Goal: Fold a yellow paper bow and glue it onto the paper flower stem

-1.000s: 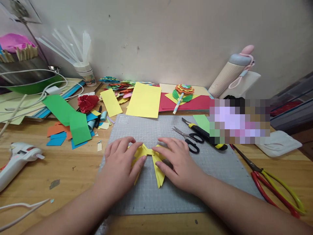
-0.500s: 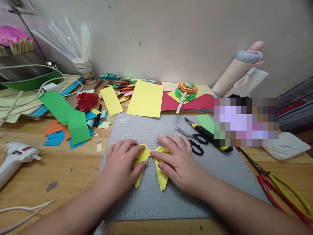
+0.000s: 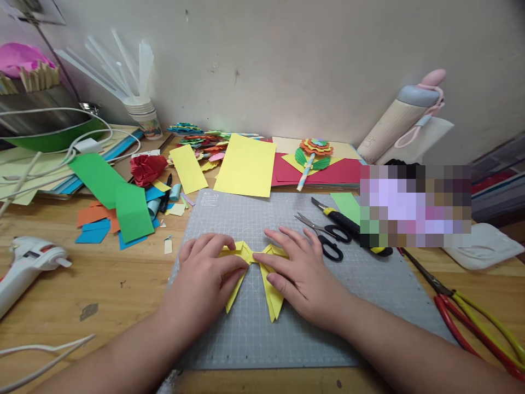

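A folded yellow paper bow point(image 3: 272, 295) lies on the grey cutting mat point(image 3: 311, 345), its two tails pointing toward me. My left hand point(image 3: 207, 271) pinches the left side of the bow, thumb and index finger together near the middle knot. My right hand point(image 3: 299, 268) rests on the bow's right side with its fingers spread, the index fingertip touching the knot. Both hands hide parts of the bow's loops. Just beyond my right hand lie black-handled scissors point(image 3: 331, 249) and a black and yellow utility knife point(image 3: 342, 221).
Yellow paper sheets point(image 3: 246, 167), a paper flower point(image 3: 314, 156) and a red crumpled paper piece point(image 3: 147, 168) lie behind the mat. Left are green paper point(image 3: 133, 213) and a white glue gun point(image 3: 33, 260). Red and yellow-handled pliers point(image 3: 463, 306) lie right. A bottle point(image 3: 397, 120) leans against the wall.
My left thumb and index finger have closed together at the knot, and more of the left loop's upper edge shows. My right hand stays in place on the bow.
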Tool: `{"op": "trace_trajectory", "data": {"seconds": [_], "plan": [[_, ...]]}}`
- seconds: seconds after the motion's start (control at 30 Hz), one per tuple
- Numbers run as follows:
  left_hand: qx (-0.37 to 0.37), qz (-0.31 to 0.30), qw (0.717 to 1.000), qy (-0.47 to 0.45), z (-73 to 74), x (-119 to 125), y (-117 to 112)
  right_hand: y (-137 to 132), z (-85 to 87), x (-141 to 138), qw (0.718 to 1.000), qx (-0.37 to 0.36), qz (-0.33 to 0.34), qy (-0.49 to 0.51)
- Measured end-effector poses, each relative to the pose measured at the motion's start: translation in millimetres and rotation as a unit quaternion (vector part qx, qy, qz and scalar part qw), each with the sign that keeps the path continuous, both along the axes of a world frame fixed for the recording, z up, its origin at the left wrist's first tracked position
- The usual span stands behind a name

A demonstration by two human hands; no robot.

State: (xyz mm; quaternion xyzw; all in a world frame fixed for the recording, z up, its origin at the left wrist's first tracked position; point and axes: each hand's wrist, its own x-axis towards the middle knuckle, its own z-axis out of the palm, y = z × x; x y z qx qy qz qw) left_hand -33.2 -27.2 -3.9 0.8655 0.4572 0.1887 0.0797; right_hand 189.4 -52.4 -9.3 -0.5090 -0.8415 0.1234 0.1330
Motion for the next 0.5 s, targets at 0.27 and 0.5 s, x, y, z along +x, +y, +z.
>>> {"op": "trace_trajectory", "data": {"seconds": [0.27,0.5], "plan": [[0.002,0.017,1.000,-0.002,-3.5,-1.3,0.4,0.5,0.5,-1.1,1.000,-0.010,0.002,-0.025],[-0.020,0.028,0.999,0.000,-4.0,-1.2,0.6,1.3,2.1,-1.3,1.000,-0.013,0.007,-0.027]]}}
